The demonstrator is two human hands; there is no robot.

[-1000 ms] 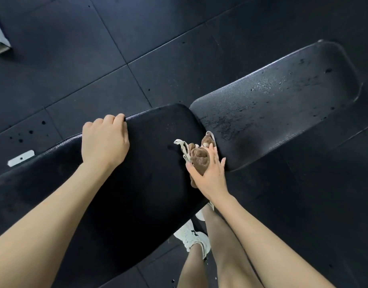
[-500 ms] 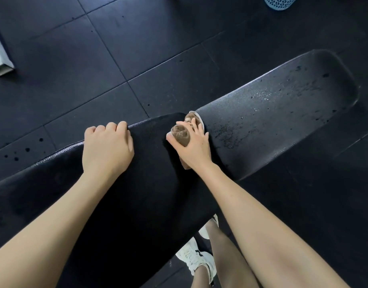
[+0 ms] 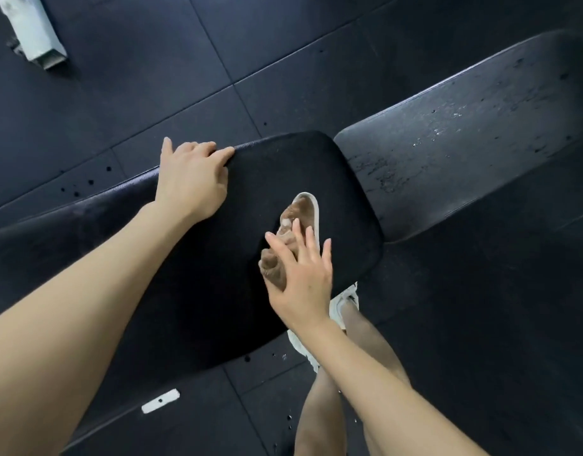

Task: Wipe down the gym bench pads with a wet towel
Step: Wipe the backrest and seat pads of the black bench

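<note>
- Right hand (image 3: pixel 301 284) grip: palm down, fingers (image 3: pixel 304 245) splayed and pressing flat on the bunched brown towel (image 3: pixel 293 232); not clenched, the cloth is pinned under the palm rather than pinched.
- Towel lies just ahead of and under the fingertips; its long axis runs from near the wrist up and to the right, cream hem (image 3: pixel 313 209) on the far right side.
- Towel sits on the near pad (image 3: pixel 198 274), toward its right end, short of the gap to the far pad (image 3: pixel 464 153).
- Left hand (image 3: pixel 191 179): grip curled over the far edge of the near pad, steadying it; holds no cloth, well apart from the towel.
- Far pad lies up and right of the right hand, roughly along the towel's long axis; water beads and streaks show on it.
- Judgement: right hand is nearer either pad area left to wipe; the near pad's left stretch lies toward the left arm, so a stroke there would draw back across the body.
- Below the surface: white shoes (image 3: pixel 344 301) on the dark tiled floor (image 3: pixel 119 77).
</note>
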